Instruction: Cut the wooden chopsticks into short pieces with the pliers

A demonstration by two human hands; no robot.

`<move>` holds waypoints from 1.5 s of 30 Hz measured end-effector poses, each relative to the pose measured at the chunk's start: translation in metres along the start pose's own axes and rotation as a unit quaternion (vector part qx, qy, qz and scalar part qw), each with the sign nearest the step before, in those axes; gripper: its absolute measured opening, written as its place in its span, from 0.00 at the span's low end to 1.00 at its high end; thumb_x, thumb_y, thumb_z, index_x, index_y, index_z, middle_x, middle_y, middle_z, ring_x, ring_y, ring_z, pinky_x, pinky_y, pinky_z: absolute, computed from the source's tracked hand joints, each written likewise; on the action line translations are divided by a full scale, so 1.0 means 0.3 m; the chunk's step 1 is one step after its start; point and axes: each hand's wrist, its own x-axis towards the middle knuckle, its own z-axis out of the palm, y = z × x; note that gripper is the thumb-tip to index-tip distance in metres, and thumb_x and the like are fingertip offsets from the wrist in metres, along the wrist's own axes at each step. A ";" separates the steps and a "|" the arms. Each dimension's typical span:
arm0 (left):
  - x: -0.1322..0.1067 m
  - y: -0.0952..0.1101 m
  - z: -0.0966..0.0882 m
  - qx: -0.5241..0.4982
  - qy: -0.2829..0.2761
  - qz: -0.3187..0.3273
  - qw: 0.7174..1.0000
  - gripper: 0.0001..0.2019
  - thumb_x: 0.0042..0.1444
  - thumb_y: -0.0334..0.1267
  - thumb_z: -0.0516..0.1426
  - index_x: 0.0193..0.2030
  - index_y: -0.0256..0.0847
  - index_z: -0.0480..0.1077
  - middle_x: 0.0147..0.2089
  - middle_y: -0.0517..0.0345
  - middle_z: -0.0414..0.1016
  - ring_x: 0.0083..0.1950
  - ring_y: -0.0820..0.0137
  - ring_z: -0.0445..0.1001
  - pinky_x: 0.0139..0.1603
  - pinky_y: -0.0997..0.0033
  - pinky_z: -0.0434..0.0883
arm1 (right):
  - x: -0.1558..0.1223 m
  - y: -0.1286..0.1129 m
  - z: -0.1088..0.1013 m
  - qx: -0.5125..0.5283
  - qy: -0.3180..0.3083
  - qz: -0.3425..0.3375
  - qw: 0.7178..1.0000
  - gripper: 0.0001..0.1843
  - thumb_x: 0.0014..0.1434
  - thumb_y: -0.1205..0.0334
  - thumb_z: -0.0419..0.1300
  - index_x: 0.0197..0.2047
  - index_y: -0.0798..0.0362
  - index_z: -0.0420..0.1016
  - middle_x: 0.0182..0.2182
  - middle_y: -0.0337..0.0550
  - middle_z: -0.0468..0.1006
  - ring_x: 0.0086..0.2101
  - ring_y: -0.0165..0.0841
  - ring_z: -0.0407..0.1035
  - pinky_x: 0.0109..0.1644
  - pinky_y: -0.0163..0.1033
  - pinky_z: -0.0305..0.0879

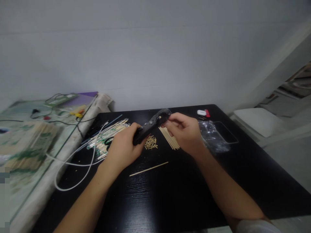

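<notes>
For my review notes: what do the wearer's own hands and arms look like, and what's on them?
The left hand and right hand are ungloved, with no watch or bracelet visible. A pale, greyish sleeve shows at the right arm's lower end; no sleeve shows on the left.

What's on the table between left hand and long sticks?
In the head view, a pile of short stick pieces lies between the left hand and the row of long sticks.

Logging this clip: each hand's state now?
Left hand: closed around the black tool.
Right hand: curled at the tool's far end; holding anything? Cannot tell.
</notes>
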 end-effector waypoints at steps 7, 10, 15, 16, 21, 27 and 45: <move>0.000 0.001 0.003 -0.006 -0.010 -0.004 1.000 0.09 0.64 0.46 0.58 0.43 0.42 0.69 0.32 0.60 0.74 0.31 0.67 0.71 0.33 0.69 0.63 | 0.002 0.004 0.003 -0.004 -0.005 0.002 1.000 0.06 0.58 0.60 0.66 0.33 0.53 0.79 0.21 0.36 0.74 0.21 0.26 0.64 0.23 0.35 0.61; -0.001 0.001 0.001 -0.005 -0.005 0.001 1.000 0.09 0.64 0.45 0.58 0.43 0.42 0.69 0.32 0.59 0.74 0.31 0.68 0.71 0.33 0.69 0.63 | 0.003 0.007 0.004 0.004 -0.004 -0.003 1.000 0.05 0.58 0.60 0.66 0.34 0.53 0.79 0.23 0.37 0.76 0.22 0.26 0.65 0.24 0.35 0.61; -0.002 0.001 0.000 0.000 -0.002 0.002 1.000 0.09 0.64 0.45 0.58 0.42 0.42 0.68 0.32 0.60 0.73 0.31 0.68 0.70 0.33 0.69 0.62 | 0.003 0.007 0.001 0.000 -0.008 -0.001 1.000 0.05 0.58 0.60 0.66 0.34 0.53 0.79 0.23 0.38 0.77 0.21 0.26 0.65 0.23 0.35 0.61; -0.003 0.001 0.000 0.000 -0.004 0.001 1.000 0.09 0.64 0.45 0.58 0.42 0.42 0.68 0.32 0.60 0.73 0.31 0.68 0.70 0.33 0.69 0.62 | 0.003 0.007 0.000 0.001 -0.008 -0.001 1.000 0.05 0.58 0.60 0.66 0.33 0.53 0.79 0.23 0.38 0.77 0.21 0.26 0.65 0.24 0.35 0.61; -0.002 0.004 0.001 0.000 -0.007 -0.004 1.000 0.09 0.64 0.45 0.58 0.43 0.42 0.69 0.32 0.59 0.74 0.31 0.67 0.71 0.33 0.68 0.63 | 0.005 0.011 0.000 0.010 -0.006 -0.005 1.000 0.04 0.57 0.61 0.66 0.34 0.52 0.80 0.23 0.37 0.76 0.24 0.28 0.69 0.27 0.36 0.65; 0.002 0.004 0.002 0.002 -0.012 0.000 1.000 0.08 0.64 0.44 0.58 0.42 0.43 0.68 0.32 0.59 0.73 0.31 0.66 0.71 0.33 0.68 0.62 | 0.007 0.013 -0.001 0.009 -0.010 -0.009 1.000 0.04 0.57 0.61 0.66 0.34 0.52 0.80 0.24 0.37 0.78 0.24 0.28 0.70 0.28 0.36 0.68; 0.009 -0.008 0.022 0.049 -0.035 -0.024 0.998 0.07 0.61 0.34 0.57 0.36 0.45 0.62 0.28 0.60 0.70 0.29 0.64 0.72 0.30 0.69 0.61 | 0.017 0.043 0.006 0.027 -0.023 0.017 0.999 0.04 0.58 0.61 0.66 0.35 0.52 0.80 0.31 0.42 0.84 0.33 0.35 0.78 0.40 0.41 0.76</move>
